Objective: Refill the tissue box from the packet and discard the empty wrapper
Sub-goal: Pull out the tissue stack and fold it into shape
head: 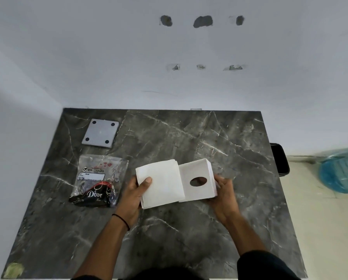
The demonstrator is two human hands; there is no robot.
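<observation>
Both forearms come up from the bottom edge over a dark marbled table (169, 239); a thin black band sits on the left wrist.

Left hand (135, 196) grips the stack of white tissues (161, 182) by its near-left corner, thumb laid on top, fingers hidden beneath. Right hand (224, 194) clasps the white tissue box (198, 179) at its right side, fingers wrapped round the far face. The box lies tipped on its side so the oval dispensing hole faces up toward the camera. Stack and box meet edge to edge; the stack's right end appears to sit at or just inside the box's open side. How far in, I cannot tell.

Handling judgement: tissues are light, soft and floppy, so loose sheets will fan or buckle if pushed from one corner. Better to pinch the whole stack flat, thumb above and fingers below, near the trailing edge. The box looks like thin card, light and easily crushed; hold it by the side walls, clear of the hole.

Left of the hands, the wrapper (100, 179) lies flat and crumpled on the table, apparently empty, not yet discarded.

Farther back, a grey square plate (100, 132) with four dark dots rests near the table's far-left corner. Beyond is a white wall.
</observation>
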